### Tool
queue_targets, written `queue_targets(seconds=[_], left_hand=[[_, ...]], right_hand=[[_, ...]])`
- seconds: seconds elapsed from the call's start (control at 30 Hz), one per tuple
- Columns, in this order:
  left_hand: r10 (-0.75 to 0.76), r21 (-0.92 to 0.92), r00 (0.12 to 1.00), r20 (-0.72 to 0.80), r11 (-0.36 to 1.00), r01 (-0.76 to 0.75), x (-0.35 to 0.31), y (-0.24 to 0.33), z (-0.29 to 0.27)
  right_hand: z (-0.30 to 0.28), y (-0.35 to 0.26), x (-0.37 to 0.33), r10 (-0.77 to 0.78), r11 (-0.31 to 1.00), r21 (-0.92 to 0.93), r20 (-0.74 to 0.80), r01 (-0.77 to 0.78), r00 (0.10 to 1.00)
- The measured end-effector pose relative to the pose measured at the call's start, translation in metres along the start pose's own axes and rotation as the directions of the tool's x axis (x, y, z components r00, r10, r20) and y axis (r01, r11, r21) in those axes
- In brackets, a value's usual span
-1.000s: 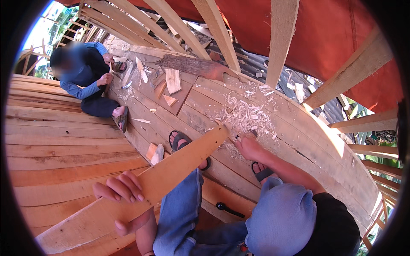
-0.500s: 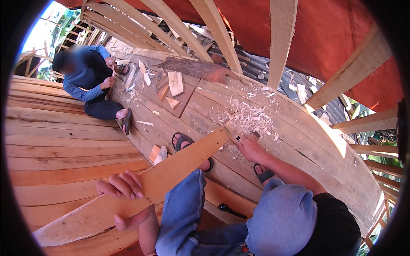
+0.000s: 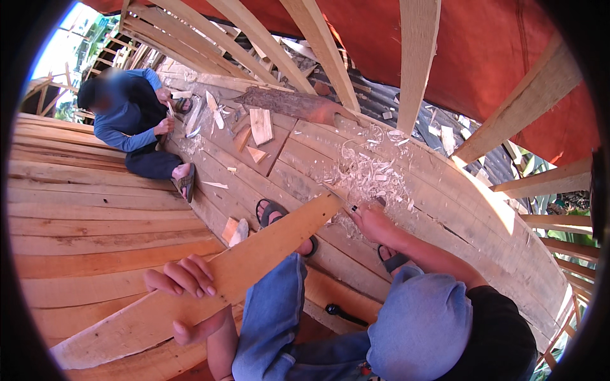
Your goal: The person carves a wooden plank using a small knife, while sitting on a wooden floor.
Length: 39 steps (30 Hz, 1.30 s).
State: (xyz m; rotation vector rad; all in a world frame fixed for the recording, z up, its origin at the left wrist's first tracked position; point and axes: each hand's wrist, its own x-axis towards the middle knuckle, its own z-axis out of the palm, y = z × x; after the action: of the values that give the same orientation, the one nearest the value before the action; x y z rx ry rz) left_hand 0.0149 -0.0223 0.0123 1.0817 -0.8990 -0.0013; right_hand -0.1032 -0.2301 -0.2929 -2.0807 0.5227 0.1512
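A long, tapering wooden plank [image 3: 279,240] slants across in front of me, from the lower left up to its narrow end near the middle. My left hand [image 3: 190,289] grips it, fingers over the upper edge and thumb below. Beside the narrow end, my right hand [image 3: 372,221] is closed with its fingers curled. A short brownish end pokes out above that fist, but the rest of what it holds is hidden. Curled wood shavings [image 3: 375,171] lie heaped on the boards just beyond my right hand.
Another person [image 3: 130,117] sits at the far left, holding a thin piece of wood. Offcuts [image 3: 261,126] and a bark-covered slab [image 3: 289,103] lie on the planked floor [image 3: 432,190]. Upright ribs [image 3: 419,60] line the far side before a red sheet [image 3: 489,76]. A black object [image 3: 343,314] lies by my legs.
My hands and the plank have barely shifted. At the far left, the other person's hands and their thin piece of wood have moved slightly.
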Motion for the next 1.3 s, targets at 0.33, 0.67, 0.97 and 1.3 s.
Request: queue_targets(seconds=[0.33,0.67,0.97,1.3], left_hand=[[0.012,-0.004,1.000,-0.012,1.000,-0.012,-0.002,0.000,0.003],[-0.004,0.000,1.000,-0.026,1.000,0.004,-0.001,0.000,-0.002],[-0.008,-0.015,0.999,-0.031,1.000,0.007,-0.003,-0.003,-0.002],[0.010,0.048,0.999,-0.051,0.999,-0.007,-0.004,0.000,0.010]], right_hand=[[-0.007,-0.018,-0.004,-0.091,0.995,0.041,-0.016,0.092,0.996],[-0.012,-0.032,-0.011,-0.123,0.991,0.044,-0.004,0.123,0.992],[-0.014,-0.039,-0.019,-0.106,0.994,0.035,0.015,0.106,0.994],[-0.020,-0.050,-0.026,-0.114,0.992,0.039,-0.051,0.116,0.992]])
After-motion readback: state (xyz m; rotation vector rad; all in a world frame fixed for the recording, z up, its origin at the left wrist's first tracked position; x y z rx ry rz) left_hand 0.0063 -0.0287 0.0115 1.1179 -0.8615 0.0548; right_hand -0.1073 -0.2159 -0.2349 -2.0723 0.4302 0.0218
